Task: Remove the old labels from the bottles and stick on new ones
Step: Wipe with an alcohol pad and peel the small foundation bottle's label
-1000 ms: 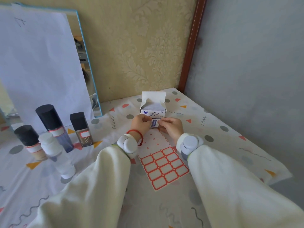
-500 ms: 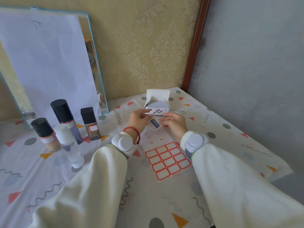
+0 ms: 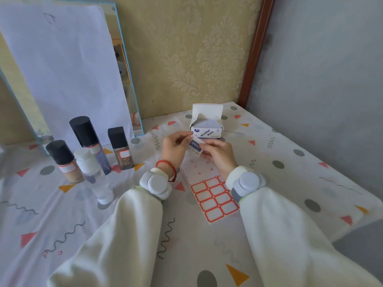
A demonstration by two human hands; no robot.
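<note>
Here, just beyond my hands, an open white box of alcohol pads stands with its flap up. Under my wrists lies a label sheet; its near half holds red-bordered blank labels, while its far half is bare backing. Well off to the left of my left hand stand four bottles: a tall black-capped bottle, a square brown bottle, a short black-capped bottle and a clear white-capped bottle nearest me. Three carry red-bordered labels. Behind them a mirror leans on the wall, mostly covered by white paper.

My left hand and right hand are close together, both pinching a small blue-and-white pad packet between fingertips, raised just above the sheet. Both wrists wear white devices.

The patterned counter ends at a wall close on the right of my right hand, and its near right corner drops away. Open cloth lies toward me, between my sleeves.
</note>
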